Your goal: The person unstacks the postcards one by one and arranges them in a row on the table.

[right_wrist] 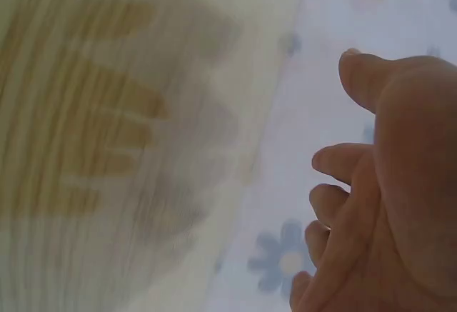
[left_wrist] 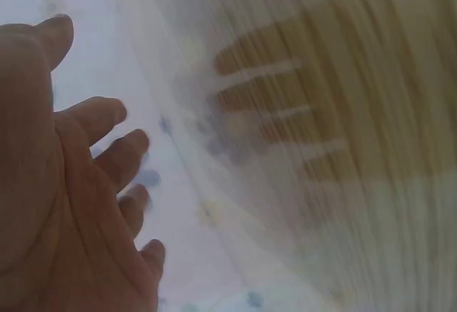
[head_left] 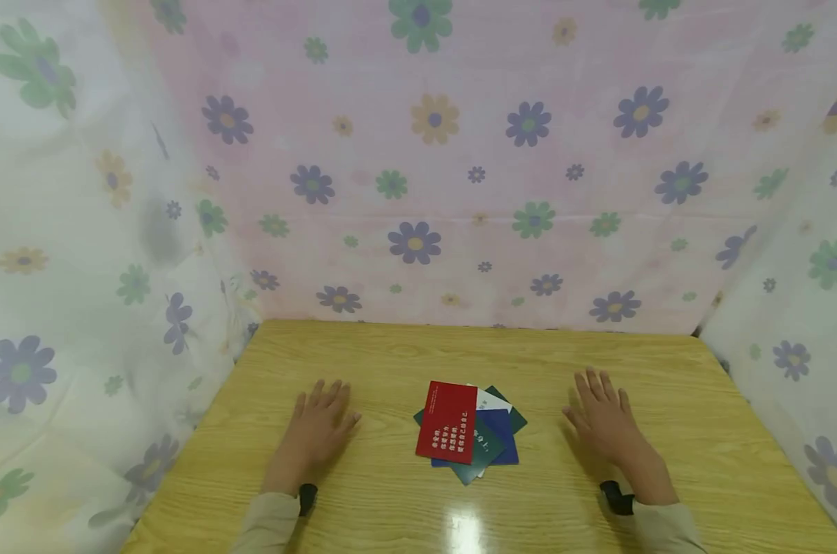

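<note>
Between the two hands, a fanned pile of cards lies on the wooden table. On top is a red card (head_left: 448, 423) with white printed characters. Partly covered beneath it are a dark green card (head_left: 481, 455), a blue card (head_left: 507, 437) and a white card (head_left: 491, 400). My left hand (head_left: 319, 431) is to the left of the pile, palm down with fingers spread, holding nothing. To the right of the pile is my right hand (head_left: 604, 419), also spread and bare. Both wrist views show the palms a little above the tabletop, apart from the cards.
The wooden table (head_left: 391, 354) has a glossy surface with a bright reflection near its front. Behind it hangs a pink flowered cloth (head_left: 460, 192). White flowered cloth (head_left: 65, 308) lines the left side, and similar cloth (head_left: 799, 308) the right side.
</note>
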Motion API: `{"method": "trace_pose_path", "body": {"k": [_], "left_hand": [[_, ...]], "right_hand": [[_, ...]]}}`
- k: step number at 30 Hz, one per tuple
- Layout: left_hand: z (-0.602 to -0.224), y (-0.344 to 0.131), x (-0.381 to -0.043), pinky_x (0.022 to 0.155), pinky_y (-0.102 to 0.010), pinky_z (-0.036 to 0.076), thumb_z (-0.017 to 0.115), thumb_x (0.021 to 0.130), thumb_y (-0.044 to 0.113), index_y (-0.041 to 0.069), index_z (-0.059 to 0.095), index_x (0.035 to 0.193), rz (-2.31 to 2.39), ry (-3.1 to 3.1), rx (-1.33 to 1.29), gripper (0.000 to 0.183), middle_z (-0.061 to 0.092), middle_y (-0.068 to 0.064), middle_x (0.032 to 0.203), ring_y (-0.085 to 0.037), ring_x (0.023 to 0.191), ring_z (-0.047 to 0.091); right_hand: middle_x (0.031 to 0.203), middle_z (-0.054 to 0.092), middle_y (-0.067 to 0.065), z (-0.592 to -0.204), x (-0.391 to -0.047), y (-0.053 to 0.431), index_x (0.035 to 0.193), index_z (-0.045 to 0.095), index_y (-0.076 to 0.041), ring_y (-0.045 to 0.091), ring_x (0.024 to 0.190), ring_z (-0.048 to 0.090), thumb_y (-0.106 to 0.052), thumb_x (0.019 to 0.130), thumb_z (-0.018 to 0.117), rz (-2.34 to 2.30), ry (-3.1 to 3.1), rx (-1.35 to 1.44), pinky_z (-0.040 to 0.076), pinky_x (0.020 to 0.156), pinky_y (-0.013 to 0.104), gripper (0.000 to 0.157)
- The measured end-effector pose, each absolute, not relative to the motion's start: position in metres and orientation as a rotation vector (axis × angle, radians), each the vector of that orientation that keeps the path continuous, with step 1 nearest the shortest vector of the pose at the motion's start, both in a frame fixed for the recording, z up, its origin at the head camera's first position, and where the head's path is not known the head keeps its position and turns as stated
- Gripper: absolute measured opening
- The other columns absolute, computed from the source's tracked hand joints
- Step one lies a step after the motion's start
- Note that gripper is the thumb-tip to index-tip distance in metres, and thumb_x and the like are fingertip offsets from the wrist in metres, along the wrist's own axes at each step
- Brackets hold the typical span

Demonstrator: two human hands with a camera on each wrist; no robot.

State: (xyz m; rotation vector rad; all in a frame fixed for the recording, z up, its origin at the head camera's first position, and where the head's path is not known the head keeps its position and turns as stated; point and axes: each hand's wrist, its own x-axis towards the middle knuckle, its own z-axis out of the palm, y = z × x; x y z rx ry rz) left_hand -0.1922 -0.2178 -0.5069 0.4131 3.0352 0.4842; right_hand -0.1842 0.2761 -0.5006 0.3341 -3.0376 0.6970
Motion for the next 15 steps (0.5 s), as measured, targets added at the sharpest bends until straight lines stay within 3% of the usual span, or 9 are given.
{"method": "trace_pose_path", "body": {"k": [6,15], "left_hand": [[-0.506,-0.19,-0.185,0.124,-0.066,0.011,0.049,0.106,0.044,0.004,0.041,0.155,0.532,2.949,0.493,0.064,0.038,-0.018,0.161,-0.045,0.154,0.018],[-0.502,-0.14,-0.163,0.125,-0.061,0.018,0.054,0.104,0.044,0.007,0.047,0.152,0.487,2.858,0.766,0.061,0.042,-0.012,0.16,-0.039,0.153,0.025]], "right_hand": [[0.162,0.023,0.034,-0.504,-0.188,0.233,0.154,0.031,0.009,0.056,0.149,0.015,-0.027,0.105,0.056,0.68,-3.026,0.532,0.011,0.116,0.076,0.066],[0.163,0.027,0.028,-0.51,-0.193,0.178,0.156,0.032,0.005,0.052,0.151,0.018,-0.029,0.106,0.055,0.797,-3.045,0.861,0.017,0.119,0.071,0.065]]}}
